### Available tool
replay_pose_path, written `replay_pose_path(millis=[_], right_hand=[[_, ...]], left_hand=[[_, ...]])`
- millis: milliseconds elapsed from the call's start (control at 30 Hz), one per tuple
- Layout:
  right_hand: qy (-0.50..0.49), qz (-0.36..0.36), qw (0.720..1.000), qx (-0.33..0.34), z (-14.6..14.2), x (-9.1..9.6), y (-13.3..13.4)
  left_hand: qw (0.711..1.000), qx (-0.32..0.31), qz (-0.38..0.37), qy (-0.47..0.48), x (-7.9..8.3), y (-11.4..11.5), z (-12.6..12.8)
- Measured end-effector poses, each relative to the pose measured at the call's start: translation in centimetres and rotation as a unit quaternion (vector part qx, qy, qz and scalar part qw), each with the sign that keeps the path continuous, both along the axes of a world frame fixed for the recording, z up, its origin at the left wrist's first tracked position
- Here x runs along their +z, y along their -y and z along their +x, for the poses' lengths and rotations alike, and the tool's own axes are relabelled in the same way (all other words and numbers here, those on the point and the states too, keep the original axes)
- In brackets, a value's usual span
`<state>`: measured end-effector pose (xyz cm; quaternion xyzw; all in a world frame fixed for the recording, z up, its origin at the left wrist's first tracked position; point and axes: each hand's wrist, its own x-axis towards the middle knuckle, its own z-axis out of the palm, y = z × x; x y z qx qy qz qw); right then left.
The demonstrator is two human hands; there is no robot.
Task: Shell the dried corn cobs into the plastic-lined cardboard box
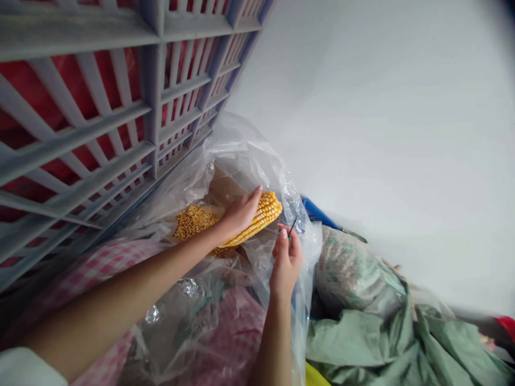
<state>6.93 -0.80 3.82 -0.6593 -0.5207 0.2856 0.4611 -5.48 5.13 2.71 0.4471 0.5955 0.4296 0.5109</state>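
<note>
Two hands over open plastic bag (241, 155). Left hand (241, 212) curled over cob (263, 213), fingers wrapped on top, holding it level above bag mouth, probably so loosened kernels drop inside. Right hand (286, 260) closed in pinch on thin dark spike (292, 227) (awl or needle, cannot tell), tip close to cob's end. Bag holds heap of loose kernels (193, 220) under cob. Bag leans against slatted crate (153, 107) with red contents; pink checked cloth (100, 262) below, green sacks (362, 300) to right.
</note>
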Motion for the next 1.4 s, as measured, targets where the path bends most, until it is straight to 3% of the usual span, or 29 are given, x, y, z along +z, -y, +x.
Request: replay_pose_path(millis=[133,200,333,400,467,533,700,767,867,1033,1167,1400], right_hand=[[-0.145,-0.028,0.989,-0.005,-0.8,-0.8,-0.7],[-0.168,-0.044,0.985,0.000,-1.1,-1.2,-0.8],[-0.171,-0.048,0.983,0.042,-1.5,-2.0,-0.5],[-0.159,-0.017,0.985,0.068,-1.7,-2.3,-0.4],[-0.130,-0.005,0.987,0.098,-2.1,-2.4,-0.2],[-0.102,-0.016,0.987,0.126,-2.4,-2.4,-0.1],[-0.057,-0.011,0.991,0.117,-2.6,-2.1,0.0],[-0.020,-0.007,0.994,0.107,-2.2,-2.0,0.0],[0.022,-0.009,0.993,0.116,-1.1,-1.7,-0.2],[0.045,-0.020,0.987,0.156,1.6,-1.2,-0.3],[0.051,-0.041,0.981,0.183,3.4,-1.0,0.0],[0.061,-0.074,0.975,0.202,4.7,-1.3,0.5]], left_hand=[[0.983,0.018,-0.034,0.182,-0.6,0.1,1.2],[0.948,0.018,-0.092,0.305,-0.6,0.2,1.5],[0.839,0.037,-0.175,0.514,0.2,0.3,1.2],[0.813,0.067,-0.166,0.555,0.5,0.2,0.9],[0.808,0.086,-0.154,0.562,0.4,0.1,0.8],[0.823,0.094,-0.136,0.543,0.2,0.0,1.0],[0.916,0.143,0.021,0.373,0.3,0.1,0.7],[0.947,0.111,0.088,0.289,1.0,0.1,-0.2],[0.975,0.016,0.102,0.195,1.8,-0.3,-2.1],[0.973,-0.172,0.084,0.133,2.2,-1.1,-4.5],[0.956,-0.260,0.114,0.073,2.1,-1.3,-4.9],[0.951,-0.275,0.129,-0.058,1.8,-0.9,-4.0]])
